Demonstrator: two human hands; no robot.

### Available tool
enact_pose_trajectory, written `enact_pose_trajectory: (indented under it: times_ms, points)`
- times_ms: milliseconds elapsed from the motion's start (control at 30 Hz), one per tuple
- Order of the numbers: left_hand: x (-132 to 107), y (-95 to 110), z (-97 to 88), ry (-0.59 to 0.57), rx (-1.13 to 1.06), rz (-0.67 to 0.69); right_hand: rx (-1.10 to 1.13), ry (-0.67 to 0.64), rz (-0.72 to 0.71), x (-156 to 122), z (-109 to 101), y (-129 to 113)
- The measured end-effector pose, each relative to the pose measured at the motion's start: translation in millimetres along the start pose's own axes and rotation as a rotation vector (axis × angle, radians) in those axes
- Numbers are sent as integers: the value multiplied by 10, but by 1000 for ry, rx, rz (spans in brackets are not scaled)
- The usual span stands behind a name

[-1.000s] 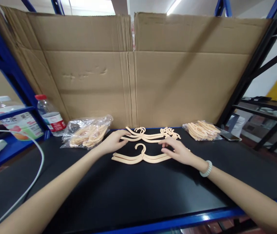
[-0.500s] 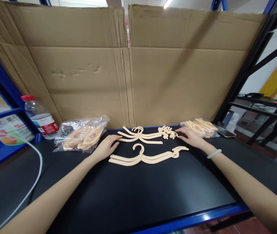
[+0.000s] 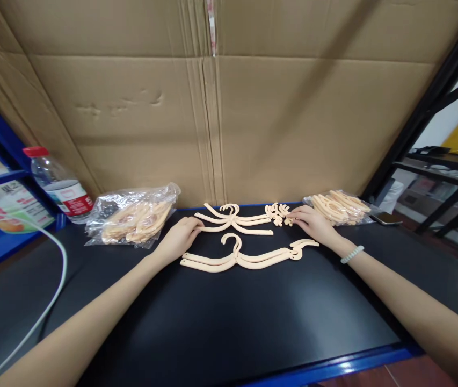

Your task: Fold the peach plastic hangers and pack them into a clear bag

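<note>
Folding beige plastic hangers lie on the black tabletop. The left tip of the rear hanger group [image 3: 233, 219] is between the fingertips of my left hand [image 3: 180, 236]. Small hooked beige pieces [image 3: 277, 213] form a loose pile just right of that group. My right hand [image 3: 313, 223] reaches the pile's right side with its fingertips drawn together on one small piece, partly hidden by the fingers. Closer to me lies a front pair of hangers [image 3: 234, 259], hooks upward, with a curved piece [image 3: 302, 246] against its right end.
Clear plastic bags of beige hanger parts lie at the left [image 3: 136, 220] and right [image 3: 335, 207]. Behind the right bag is a phone [image 3: 387, 218]. A red-capped bottle [image 3: 62, 188] and a white cable [image 3: 57, 285] are at left. Cardboard [image 3: 132, 134] walls the back.
My view has tilted downward. My right fingers have drawn together at the small pieces, which now sit slightly apart from the rear hangers. The left hand stays at the rear hanger tip.
</note>
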State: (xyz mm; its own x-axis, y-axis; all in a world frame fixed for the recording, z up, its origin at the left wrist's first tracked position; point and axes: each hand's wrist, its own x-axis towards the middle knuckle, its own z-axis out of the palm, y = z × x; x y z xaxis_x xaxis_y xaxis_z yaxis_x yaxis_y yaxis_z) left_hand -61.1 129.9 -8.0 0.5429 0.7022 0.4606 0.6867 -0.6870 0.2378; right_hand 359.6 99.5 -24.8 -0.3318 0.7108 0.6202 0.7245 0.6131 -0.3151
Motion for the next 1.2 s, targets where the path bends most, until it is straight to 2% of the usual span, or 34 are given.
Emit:
enact_pose_trajectory:
  times_ms: [133,333,500,600,667,800,933,1067,1200]
  points:
    - [-27,70,-68,-1,-14,-35,22,148,74,6,-53,-106]
    - [-51,219,-143,69,-9,-77,117,423,289,-2,-126,-285]
    - [-40,362,-240,178,-7,-117,289,514,379,14,-219,-590]
    - [-97,467,-275,215,-39,-143,506,500,409,44,-230,-826]
    - [-182,524,-263,216,-127,-192,653,444,440,53,-204,-965]
    - [-378,580,-209,233,-202,-249,943,333,611,17,-109,-1146]
    - [-463,585,-211,254,-130,-198,1097,266,759,-60,-18,-1183]
    - [-451,558,-220,275,-80,-147,1162,246,776,-104,21,-1126]
    - [-451,526,-170,222,-100,-128,1169,154,789,-103,14,-1072]
